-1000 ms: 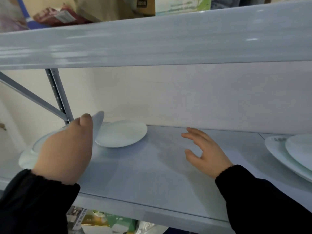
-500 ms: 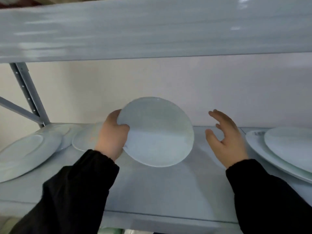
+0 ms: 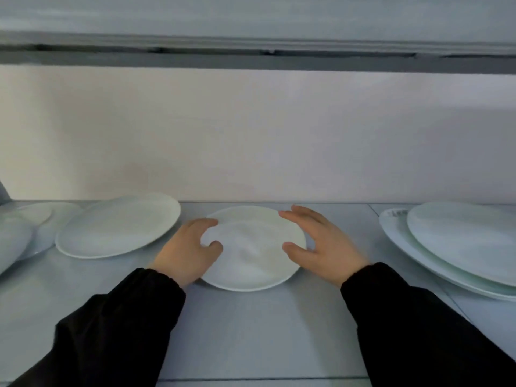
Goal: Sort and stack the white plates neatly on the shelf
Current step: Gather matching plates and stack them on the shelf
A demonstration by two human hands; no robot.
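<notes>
A small white plate (image 3: 251, 247) lies flat on the grey shelf (image 3: 251, 331), in the middle. My left hand (image 3: 187, 252) grips its left rim, thumb on top and fingers curled over the edge. My right hand (image 3: 321, 244) hovers at the plate's right rim with fingers spread, thumb close to the edge; I cannot tell if it touches. Another white plate (image 3: 117, 224) rests to the left, tilted onto further plates (image 3: 16, 238) at the far left. At the right, a white plate (image 3: 460, 241) sits on a larger one (image 3: 396, 241).
The upper shelf board (image 3: 251, 51) hangs low overhead. A pale wall (image 3: 251, 135) closes the back. Bare shelf surface lies in front of the middle plate, between my black sleeves.
My left hand has brought the small plate down from mid-air and laid it flat on the shelf. My right hand has moved in to its right rim. The view has shifted right and down.
</notes>
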